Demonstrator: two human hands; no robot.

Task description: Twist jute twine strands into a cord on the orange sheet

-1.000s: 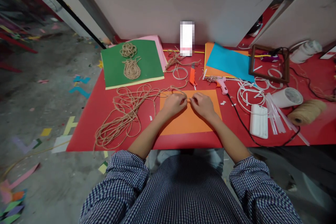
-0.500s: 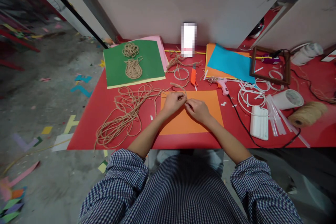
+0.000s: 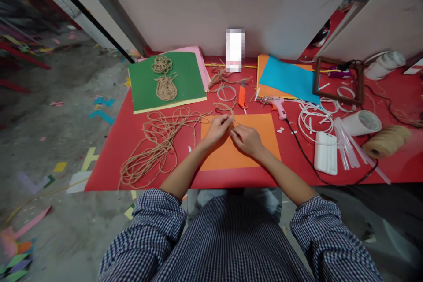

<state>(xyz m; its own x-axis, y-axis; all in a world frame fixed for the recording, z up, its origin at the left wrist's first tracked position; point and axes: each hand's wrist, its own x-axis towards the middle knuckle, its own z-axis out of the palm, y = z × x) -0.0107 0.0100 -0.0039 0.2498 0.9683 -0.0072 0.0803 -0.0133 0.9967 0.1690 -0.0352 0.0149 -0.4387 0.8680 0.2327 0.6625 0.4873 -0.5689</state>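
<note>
Over an orange sheet (image 3: 238, 157), my left hand (image 3: 218, 128) and my right hand (image 3: 247, 139) meet with fingertips closed on jute twine. A short worked length of that twine (image 3: 224, 106) curls out beyond my fingers at the sheet's far edge. Much of what lies between the fingertips is hidden. From the left hand the strand runs to a loose tangle of jute twine (image 3: 158, 141) on the red table. Two coiled twine shapes (image 3: 166, 88) rest on a green sheet (image 3: 142, 83) at the far left.
Beyond the hands lie an orange cutter (image 3: 242, 96), a clear ring (image 3: 226, 93) and a phone (image 3: 235, 48) standing upright. To the right are a pink glue gun (image 3: 278, 106), blue paper (image 3: 287, 78), a wooden frame (image 3: 362, 83), a white power bank (image 3: 325, 153) and a twine spool (image 3: 390, 141).
My left fingers have shifted slightly away from me and loosened from a tighter curl. The right hand has turned and sits slightly lower, with a small gap between the hands. The view has shifted slightly.
</note>
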